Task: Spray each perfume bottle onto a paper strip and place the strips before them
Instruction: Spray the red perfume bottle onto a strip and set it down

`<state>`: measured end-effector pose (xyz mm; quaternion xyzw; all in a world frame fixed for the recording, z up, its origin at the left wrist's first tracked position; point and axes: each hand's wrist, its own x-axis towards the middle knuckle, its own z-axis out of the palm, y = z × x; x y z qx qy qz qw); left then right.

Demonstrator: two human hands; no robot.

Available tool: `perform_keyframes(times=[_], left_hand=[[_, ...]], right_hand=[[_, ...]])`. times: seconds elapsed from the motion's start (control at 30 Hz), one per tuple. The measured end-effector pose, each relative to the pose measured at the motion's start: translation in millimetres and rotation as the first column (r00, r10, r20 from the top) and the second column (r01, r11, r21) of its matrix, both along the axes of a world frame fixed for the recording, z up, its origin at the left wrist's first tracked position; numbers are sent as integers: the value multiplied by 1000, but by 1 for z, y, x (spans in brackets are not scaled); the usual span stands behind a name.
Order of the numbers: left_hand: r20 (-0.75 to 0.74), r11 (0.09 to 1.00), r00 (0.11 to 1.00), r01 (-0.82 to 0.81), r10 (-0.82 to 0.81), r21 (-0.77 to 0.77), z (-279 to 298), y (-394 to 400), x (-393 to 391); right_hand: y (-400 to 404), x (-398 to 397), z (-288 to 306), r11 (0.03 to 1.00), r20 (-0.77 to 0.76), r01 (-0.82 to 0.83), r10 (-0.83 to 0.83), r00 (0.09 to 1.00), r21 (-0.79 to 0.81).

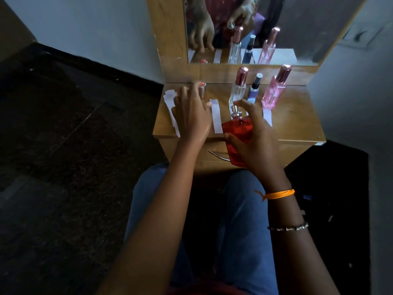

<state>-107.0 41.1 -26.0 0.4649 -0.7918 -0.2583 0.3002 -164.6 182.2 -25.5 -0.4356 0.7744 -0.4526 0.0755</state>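
My right hand grips a red perfume bottle with its cap off and the silver nozzle pointing away, held over the table's front edge. My left hand rests fingers spread on the table, over a stack of white paper strips and beside the red bottle's cap. One loose strip lies between my hands. Behind stand a clear bottle, a small blue bottle and a pink bottle. Another strip lies before the pink bottle.
The small wooden table has a drawer with a metal handle below its front edge. A mirror in a wooden frame stands behind the bottles and reflects them. My knees in blue jeans are under the table. Dark floor lies to the left.
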Motion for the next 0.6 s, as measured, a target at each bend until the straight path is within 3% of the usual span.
perform_keyframes(times=[0.3, 0.37, 0.47, 0.6], left_hand=[[149, 1000, 989, 11, -12, 3, 14, -39, -15], [26, 999, 1000, -2, 1, 46, 23, -36, -8], [-235, 930, 966, 179, -105, 322, 37, -18, 14], [-269, 868, 927, 347, -261, 355, 38, 11, 36]], right_hand=[[-3, 2, -5, 998, 0, -46, 46, 999, -32], [-4, 2, -6, 997, 20, -56, 57, 998, -47], [-6, 4, -8, 996, 55, -51, 55, 997, -73], [-6, 8, -7, 987, 80, -108, 117, 990, -117]])
